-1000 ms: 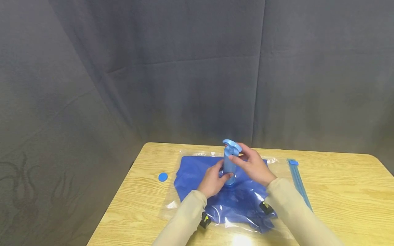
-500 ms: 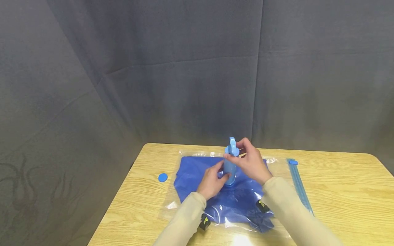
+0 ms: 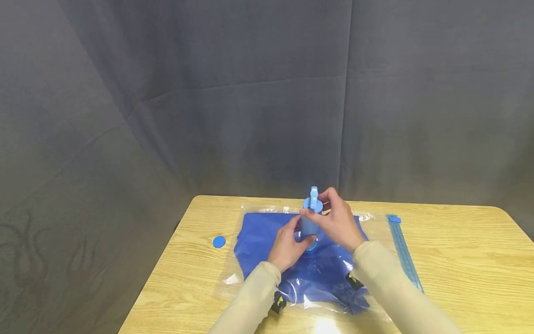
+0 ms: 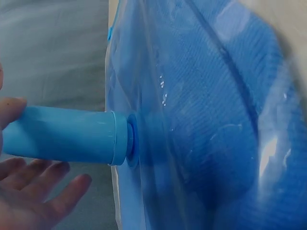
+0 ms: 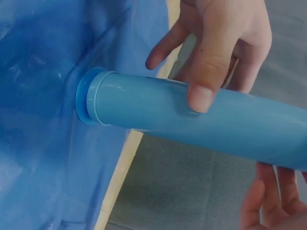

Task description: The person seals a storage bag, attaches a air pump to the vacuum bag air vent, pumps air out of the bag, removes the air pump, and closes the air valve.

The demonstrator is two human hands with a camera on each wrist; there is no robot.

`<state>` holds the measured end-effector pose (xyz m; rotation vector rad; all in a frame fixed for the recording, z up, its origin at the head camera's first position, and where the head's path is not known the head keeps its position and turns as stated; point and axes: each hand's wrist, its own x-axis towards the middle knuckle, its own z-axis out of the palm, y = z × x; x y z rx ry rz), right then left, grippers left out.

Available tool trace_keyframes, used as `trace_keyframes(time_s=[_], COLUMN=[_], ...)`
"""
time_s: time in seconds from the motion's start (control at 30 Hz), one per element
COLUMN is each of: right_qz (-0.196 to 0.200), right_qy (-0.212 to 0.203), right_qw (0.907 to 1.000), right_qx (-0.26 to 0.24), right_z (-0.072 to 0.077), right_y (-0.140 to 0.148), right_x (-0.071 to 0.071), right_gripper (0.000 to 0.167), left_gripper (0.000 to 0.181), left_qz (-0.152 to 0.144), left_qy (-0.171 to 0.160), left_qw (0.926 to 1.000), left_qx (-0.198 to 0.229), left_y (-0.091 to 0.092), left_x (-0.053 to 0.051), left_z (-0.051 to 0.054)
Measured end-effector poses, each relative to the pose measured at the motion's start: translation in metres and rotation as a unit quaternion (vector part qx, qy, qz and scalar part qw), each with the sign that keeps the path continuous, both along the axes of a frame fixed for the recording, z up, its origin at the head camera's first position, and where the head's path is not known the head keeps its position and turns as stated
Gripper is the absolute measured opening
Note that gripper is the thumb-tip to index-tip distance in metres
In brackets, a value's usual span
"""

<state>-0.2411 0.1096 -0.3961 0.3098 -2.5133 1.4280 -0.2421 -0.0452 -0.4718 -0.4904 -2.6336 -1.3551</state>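
My left hand (image 3: 288, 247) curls round the pump (image 3: 309, 226), my right hand (image 3: 341, 222) pinches its top; tilting could leak air at the six o'clock valve (image 5: 82, 101).

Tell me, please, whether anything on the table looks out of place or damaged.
Only the small blue disc looks odd, lying loose on the table outside the clear bag; I see no spill or damage.

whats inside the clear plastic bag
Blue fabric shows through the clear plastic bag. In the head view, the blue pump, left hand and right hand hide parts of it. Anything underneath the fabric is covered, so I can't tell.
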Motion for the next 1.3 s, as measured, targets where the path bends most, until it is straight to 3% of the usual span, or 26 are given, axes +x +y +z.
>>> trace_keyframes(time_s=[0.17, 0.27, 0.47, 0.9, 1.13, 1.3], right_qz=[-0.006, -0.005, -0.006, -0.008, 0.025, 0.062], right_qy=[0.007, 0.004, 0.005, 0.015, -0.006, 0.007], right_qw=[0.9999, 0.9999, 0.9998, 0.9997, 0.9994, 0.9977], right_qx=[0.011, 0.011, 0.016, 0.017, -0.022, -0.028], right_z=[-0.001, -0.001, 0.000, -0.003, -0.008, -0.009], right_y=[-0.003, -0.004, -0.006, -0.010, -0.009, -0.006], right_x=[0.002, 0.002, 0.002, 0.003, 0.002, 0.002], right_gripper=[0.043, 0.044, 0.043, 0.047, 0.043, 0.045], left_gripper=[0.060, 0.056, 0.055, 0.054, 0.051, 0.048], left_qz=[0.017, 0.030, 0.052, 0.049, 0.041, 0.036], left_qy=[0.022, 0.037, 0.043, 0.045, 0.072, 0.098], left_qw=[0.9986, 0.9976, 0.9971, 0.9978, 0.9963, 0.9939], left_qx=[0.045, 0.051, 0.036, 0.001, -0.021, -0.036], left_y=[0.002, 0.003, 0.004, 0.004, 0.001, 0.000], left_x=[0.001, 0.000, 0.000, 0.003, 0.004, 0.005], left_z=[0.001, 0.002, 0.004, 0.006, 0.004, 0.004])
